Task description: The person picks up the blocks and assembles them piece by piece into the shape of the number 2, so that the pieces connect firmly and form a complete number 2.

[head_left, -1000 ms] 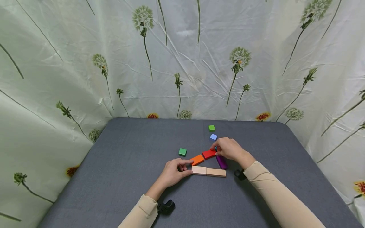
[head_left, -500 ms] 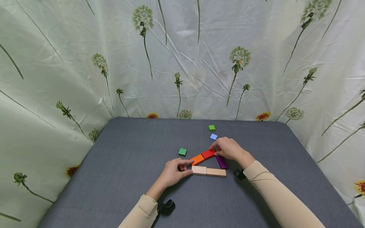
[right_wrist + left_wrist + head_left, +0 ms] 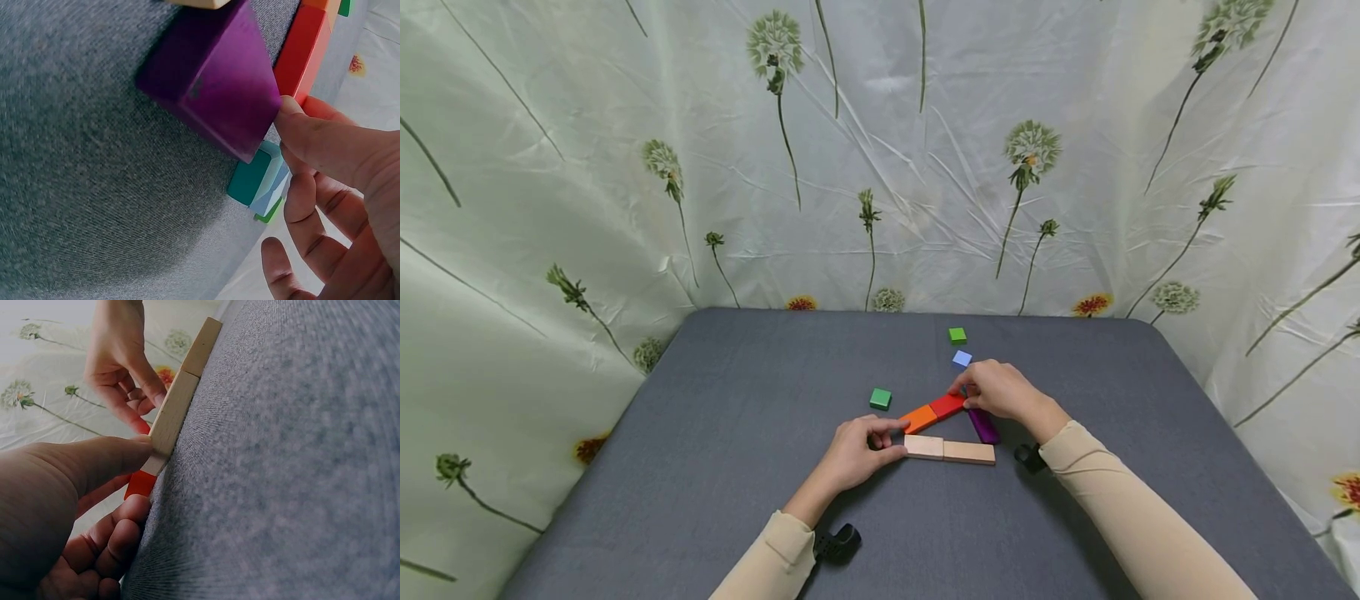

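Note:
In the head view an orange block and a red block lie end to end in a slanting row. My right hand pinches the red block's right end between thumb and index finger. Just below that thumb, a purple block runs down toward two plain wooden blocks in a line. My left hand lies at the row's left end, index finger extended onto the orange block. Its thumb touches the end of the nearer wooden block.
A green block lies behind the orange one. Farther back are a light blue block and a bright green block. A teal block, mostly hidden in the head view, sits beside the purple one. Flowered curtain surrounds the grey table.
The red block has slid slightly left, closing its small gap with the orange block, and the right fingers have moved with it. The left hand has stayed nearly still.

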`<state>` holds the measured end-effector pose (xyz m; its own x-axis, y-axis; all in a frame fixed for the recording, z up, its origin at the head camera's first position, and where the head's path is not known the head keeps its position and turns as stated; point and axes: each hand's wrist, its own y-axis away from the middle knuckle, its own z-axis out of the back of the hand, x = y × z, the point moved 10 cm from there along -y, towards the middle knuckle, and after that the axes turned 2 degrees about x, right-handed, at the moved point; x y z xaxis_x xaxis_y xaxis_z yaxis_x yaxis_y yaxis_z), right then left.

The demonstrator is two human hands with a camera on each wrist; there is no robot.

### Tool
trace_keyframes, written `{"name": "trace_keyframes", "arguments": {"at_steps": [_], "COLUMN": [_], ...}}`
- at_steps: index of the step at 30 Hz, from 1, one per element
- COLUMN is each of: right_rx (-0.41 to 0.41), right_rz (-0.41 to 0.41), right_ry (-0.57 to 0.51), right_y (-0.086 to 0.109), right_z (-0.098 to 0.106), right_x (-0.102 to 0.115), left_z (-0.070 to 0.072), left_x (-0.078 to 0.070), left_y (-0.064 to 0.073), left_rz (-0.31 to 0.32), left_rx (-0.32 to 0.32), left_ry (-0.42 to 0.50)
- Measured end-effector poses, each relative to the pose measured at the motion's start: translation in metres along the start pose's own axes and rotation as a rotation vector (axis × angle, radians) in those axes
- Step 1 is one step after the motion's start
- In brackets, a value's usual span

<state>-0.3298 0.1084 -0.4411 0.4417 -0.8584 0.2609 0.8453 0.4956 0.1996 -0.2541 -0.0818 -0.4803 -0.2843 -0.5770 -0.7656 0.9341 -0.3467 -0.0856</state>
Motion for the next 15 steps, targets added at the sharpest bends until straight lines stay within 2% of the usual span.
{"name": "trace_keyframes", "arguments": {"at_steps": [15], "right_rx": [-0.001], "right_rz": [-0.011], "right_ry": [0.000], "right_y": [-0.0002], "right_z": [-0.0001], "right_x": [-0.0007], "left_z": [0.0001], "left_x": [0.0005], "left_y": [0.0001], "left_rz": [-0.005], "left_rx": [0.000], "left_ry": [0.003]}}
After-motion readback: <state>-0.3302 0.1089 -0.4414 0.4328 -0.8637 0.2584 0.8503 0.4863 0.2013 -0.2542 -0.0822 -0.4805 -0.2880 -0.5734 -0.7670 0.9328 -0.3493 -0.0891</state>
